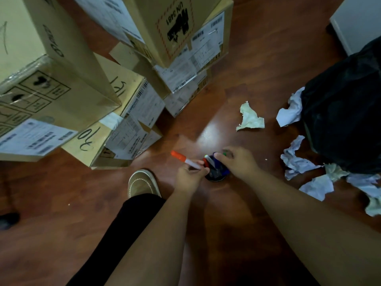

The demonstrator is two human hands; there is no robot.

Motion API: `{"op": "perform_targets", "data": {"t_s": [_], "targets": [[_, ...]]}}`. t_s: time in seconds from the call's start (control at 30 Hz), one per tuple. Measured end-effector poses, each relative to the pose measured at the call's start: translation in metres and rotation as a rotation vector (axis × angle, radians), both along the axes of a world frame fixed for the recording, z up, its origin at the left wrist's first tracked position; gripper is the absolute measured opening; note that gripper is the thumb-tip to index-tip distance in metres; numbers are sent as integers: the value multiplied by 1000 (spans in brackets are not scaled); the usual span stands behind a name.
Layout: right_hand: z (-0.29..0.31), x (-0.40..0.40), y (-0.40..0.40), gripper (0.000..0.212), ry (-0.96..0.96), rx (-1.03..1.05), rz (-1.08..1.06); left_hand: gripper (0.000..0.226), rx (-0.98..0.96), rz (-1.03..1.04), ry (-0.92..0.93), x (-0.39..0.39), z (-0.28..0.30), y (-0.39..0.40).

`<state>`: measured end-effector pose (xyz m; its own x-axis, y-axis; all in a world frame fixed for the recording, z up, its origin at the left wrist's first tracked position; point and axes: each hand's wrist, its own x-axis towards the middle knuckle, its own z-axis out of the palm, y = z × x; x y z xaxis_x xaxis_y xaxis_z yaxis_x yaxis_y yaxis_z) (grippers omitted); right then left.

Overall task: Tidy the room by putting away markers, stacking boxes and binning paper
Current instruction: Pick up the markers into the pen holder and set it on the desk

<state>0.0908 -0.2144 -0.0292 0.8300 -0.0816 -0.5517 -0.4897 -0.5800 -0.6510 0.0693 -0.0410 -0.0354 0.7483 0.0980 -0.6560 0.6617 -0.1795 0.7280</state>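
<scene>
A dark round marker cup (pixel 216 174) stands on the wooden floor with several markers inside. My left hand (pixel 189 176) is just left of the cup and grips a white marker with an orange cap (pixel 184 159), its cap pointing up and left. My right hand (pixel 237 162) rests on the cup's far right rim, fingers curled around a green-tipped marker (pixel 225 152). Crumpled paper (pixel 248 117) lies on the floor beyond the cup, with more crumpled paper (pixel 296 159) to the right beside a black bin bag (pixel 342 120). Cardboard boxes (pixel 61 79) are stacked at the left and centre back.
A second box stack (pixel 181 38) rises behind the cup. My tan shoe (pixel 143 182) and black trouser leg are left of my hands. A white cabinet (pixel 354 21) stands at the top right. Another dark shoe (pixel 8 220) shows at the left edge.
</scene>
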Motion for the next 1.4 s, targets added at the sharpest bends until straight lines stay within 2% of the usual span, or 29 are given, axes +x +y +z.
{"op": "perform_targets", "data": {"t_s": [0.07, 0.23, 0.37, 0.5, 0.6, 0.67, 0.7, 0.77, 0.83, 0.9, 0.97, 1.07, 1.13, 1.2, 1.27, 1.4], "targets": [[-3, -5, -1, 52, 58, -13, -43, 21, -17, -49, 13, 1, -1, -2], [-18, -12, -9, 48, 204, 87, -257, 28, 22, -110, -14, -2, -8, -5], [-25, -15, -11, 49, 244, 191, -323, 32, 108, -27, -22, -6, -14, -6], [-33, -19, -2, 38, 302, 374, -404, 38, 96, 59, 34, -5, -17, -16], [-42, -29, -6, 36, 377, 485, -553, 43, 163, 135, 49, -8, -22, -23], [-52, -48, -19, 35, 331, 377, -656, 51, 196, 102, 66, -10, -31, -26], [-58, -62, -29, 32, 290, 236, -599, 55, 210, 50, 69, -11, -36, -26], [-64, -94, -48, 30, 302, -26, -246, 61, 276, -80, 79, -10, -46, -28], [-69, -125, -58, 62, 422, -178, 176, 67, 316, -183, 106, -10, -51, -28], [-78, -148, -54, 86, 491, -292, 426, 80, 318, -275, 123, -12, -53, -28], [-90, -157, -45, 82, 452, -403, 464, 90, 386, -399, 74, -12, -55, -27], [-109, -151, -35, 52, 320, -529, 484, 95, 538, -579, -39, -9, -55, -26], [-117, -139, -33, 40, 336, -489, 485, 100, 609, -663, -96, -4, -54, -27], [-119, -125, -36, 40, 414, -365, 413, 106, 617, -720, -128, 2, -54, -30], [-115, -113, -42, 30, 404, -253, 241, 106, 576, -761, -157, 6, -53, -34], [-84, -85, -53, 10, 150, 88, -372, 94, 541, -807, -157, 12, -47, -38]]}}
